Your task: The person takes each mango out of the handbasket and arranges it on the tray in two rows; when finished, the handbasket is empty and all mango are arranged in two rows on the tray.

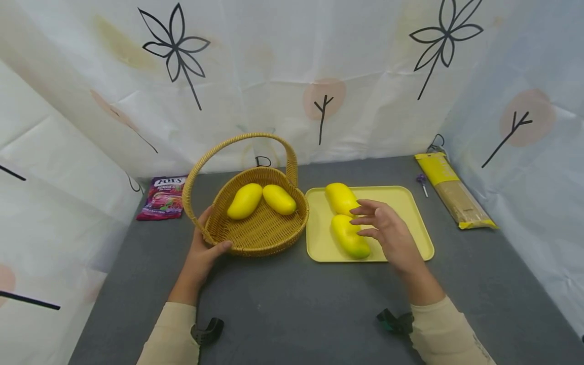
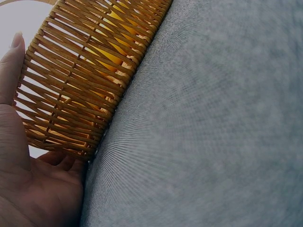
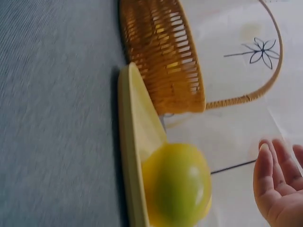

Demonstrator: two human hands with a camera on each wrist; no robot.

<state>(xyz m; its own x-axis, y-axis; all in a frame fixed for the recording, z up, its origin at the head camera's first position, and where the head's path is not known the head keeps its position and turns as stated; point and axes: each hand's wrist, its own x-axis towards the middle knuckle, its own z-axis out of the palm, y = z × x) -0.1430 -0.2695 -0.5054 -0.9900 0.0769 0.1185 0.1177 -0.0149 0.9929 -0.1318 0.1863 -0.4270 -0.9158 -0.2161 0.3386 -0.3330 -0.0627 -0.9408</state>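
Note:
A wicker basket (image 1: 255, 237) with a tall arched handle stands left of centre, and two yellow mangoes (image 1: 245, 201) lie inside it. My left hand (image 1: 204, 249) grips its left side, thumb at the rim and fingers around the outer wall. In the left wrist view the woven wall (image 2: 71, 80) sits against that hand. Two more mangoes, a far one (image 1: 339, 196) and a nearer one with a greenish end (image 1: 349, 237), lie on a pale yellow tray (image 1: 319, 243). Above the tray hovers my right hand (image 1: 388, 230), fingers loosely bent and apart from the greenish mango (image 3: 177, 184).
A purple candy bag (image 1: 163, 198) lies behind and left of the basket. Right of the tray are a small purple lollipop (image 1: 423, 183) and a long yellow packet (image 1: 456, 190). Patterned white curtains (image 1: 274, 61) close off the grey table (image 1: 292, 309) at the back and sides.

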